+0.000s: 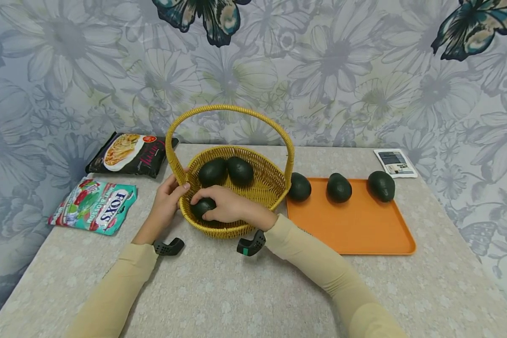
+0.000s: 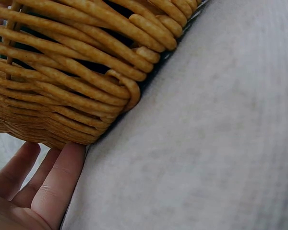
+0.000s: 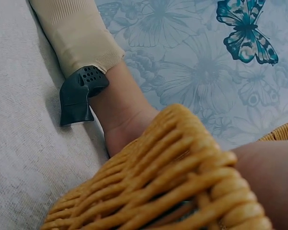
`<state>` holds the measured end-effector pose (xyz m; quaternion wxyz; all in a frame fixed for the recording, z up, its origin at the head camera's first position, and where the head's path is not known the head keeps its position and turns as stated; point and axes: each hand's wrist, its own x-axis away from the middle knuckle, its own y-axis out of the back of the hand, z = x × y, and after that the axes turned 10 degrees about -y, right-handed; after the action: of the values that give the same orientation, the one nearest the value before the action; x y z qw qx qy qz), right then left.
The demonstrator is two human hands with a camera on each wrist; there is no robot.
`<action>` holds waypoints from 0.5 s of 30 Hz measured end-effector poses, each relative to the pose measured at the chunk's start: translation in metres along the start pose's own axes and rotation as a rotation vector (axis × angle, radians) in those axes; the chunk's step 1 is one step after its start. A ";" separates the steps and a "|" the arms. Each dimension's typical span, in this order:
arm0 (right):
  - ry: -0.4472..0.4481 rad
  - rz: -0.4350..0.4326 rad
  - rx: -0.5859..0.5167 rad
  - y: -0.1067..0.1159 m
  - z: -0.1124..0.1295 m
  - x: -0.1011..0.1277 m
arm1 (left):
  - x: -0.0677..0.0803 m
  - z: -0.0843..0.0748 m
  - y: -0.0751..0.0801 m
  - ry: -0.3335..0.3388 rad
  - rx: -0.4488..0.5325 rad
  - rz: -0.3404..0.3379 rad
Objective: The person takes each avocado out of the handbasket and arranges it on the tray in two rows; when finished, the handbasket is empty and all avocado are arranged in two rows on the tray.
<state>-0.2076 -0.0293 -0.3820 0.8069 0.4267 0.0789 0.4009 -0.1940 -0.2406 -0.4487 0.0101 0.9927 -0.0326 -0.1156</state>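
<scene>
Avocado in hand: a dark green avocado [image 1: 203,206] lies inside the wicker basket [image 1: 270,180], against its near wall, under the right hand [image 1: 224,203].
Right hand: its fingers are curled over that avocado and grip it; the wrist crosses the basket's near rim.
Left hand: the left hand [image 1: 168,199] rests on the outside of the basket's left wall, thumb at the rim; the left wrist view shows its fingers [image 2: 55,184] straight beside the weave, so it braces the basket without clasping it.
Basket: stands mid-surface, toward the far edge, its handle upright; two more avocados [image 1: 226,171] lie at its far side.
Tray: the orange tray [image 1: 363,230] sits just right of the basket; three avocados [image 1: 339,188] stand in a row along its far edge.
Progress: judged from this, half the fruit is in the basket and half on the tray.
Left edge: a noodle packet [image 1: 128,155] and a candy bag [image 1: 95,205].
</scene>
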 end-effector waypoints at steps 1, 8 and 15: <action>-0.003 0.000 0.000 0.000 0.000 0.000 | 0.000 0.000 0.000 0.001 -0.003 0.000; -0.022 0.014 -0.019 0.002 -0.002 0.000 | -0.001 -0.002 -0.001 0.021 -0.010 -0.001; -0.075 0.031 -0.027 0.006 -0.004 0.004 | 0.000 -0.001 0.000 0.021 0.000 -0.003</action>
<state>-0.2105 -0.0224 -0.3791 0.8088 0.4314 0.0367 0.3980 -0.1935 -0.2407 -0.4477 0.0104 0.9939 -0.0311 -0.1053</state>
